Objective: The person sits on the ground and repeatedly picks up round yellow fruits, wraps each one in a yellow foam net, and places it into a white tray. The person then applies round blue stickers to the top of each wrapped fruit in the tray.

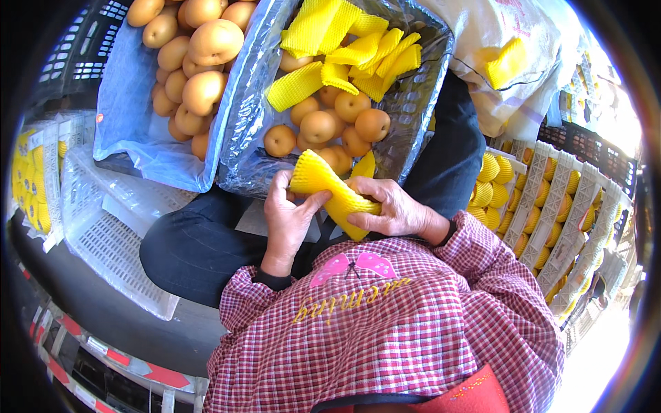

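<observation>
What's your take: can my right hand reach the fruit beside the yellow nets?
Probably yes: the fruit sits ahead in an open crate, though the right hand holds a yellow net.

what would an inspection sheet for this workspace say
surface: left crate and right crate, plastic-lined, beyond the lap
job's things: fruit in both; loose sleeves over fruit in the right one; held sleeve, yellow, contents unclear
clutter: stray sleeve on a sack at right; white crate at left
hands: left hand and right hand both on the held sleeve
cables: nothing seen
surroundings: sleeved fruit at right; striped rails lower left
</observation>
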`<state>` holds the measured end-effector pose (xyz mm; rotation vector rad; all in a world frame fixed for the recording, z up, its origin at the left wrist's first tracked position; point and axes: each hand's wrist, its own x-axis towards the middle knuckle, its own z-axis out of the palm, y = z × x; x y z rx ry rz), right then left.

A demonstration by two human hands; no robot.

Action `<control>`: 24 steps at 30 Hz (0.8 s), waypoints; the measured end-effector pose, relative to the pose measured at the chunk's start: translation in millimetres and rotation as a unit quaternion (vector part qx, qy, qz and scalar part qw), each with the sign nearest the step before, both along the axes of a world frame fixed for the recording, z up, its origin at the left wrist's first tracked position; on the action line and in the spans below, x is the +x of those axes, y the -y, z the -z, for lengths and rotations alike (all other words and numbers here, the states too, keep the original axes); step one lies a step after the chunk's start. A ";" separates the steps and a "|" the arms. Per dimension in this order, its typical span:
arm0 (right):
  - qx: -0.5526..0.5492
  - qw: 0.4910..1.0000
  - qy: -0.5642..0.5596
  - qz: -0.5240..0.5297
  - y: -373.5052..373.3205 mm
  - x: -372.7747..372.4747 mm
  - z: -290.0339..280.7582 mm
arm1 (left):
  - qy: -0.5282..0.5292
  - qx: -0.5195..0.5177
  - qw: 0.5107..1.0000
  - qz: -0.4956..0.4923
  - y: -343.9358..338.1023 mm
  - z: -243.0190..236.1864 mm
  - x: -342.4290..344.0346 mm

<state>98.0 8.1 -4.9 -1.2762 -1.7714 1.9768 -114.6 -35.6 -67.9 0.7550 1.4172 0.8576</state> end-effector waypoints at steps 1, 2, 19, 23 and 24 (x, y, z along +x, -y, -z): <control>-0.069 0.997 -0.019 -0.011 -10.1 0.7 6.0 | 0.001 -0.065 0.998 0.021 1.3 -3.1 -8.7; -0.138 0.990 -0.037 -0.022 -28.9 3.5 16.2 | 0.039 -0.058 0.997 0.024 1.5 -14.3 -10.5; 0.247 0.880 0.361 -0.187 -125.7 -109.6 253.4 | 0.282 -0.102 0.954 -0.022 -6.8 -60.1 -22.5; 0.170 0.862 0.385 -0.283 -145.9 -135.1 239.0 | 0.244 -0.080 0.963 -0.084 -1.7 -55.1 -24.6; 0.165 0.845 0.401 -0.313 -151.1 -139.1 237.9 | 0.234 -0.071 0.965 -0.098 -1.8 -55.5 -23.6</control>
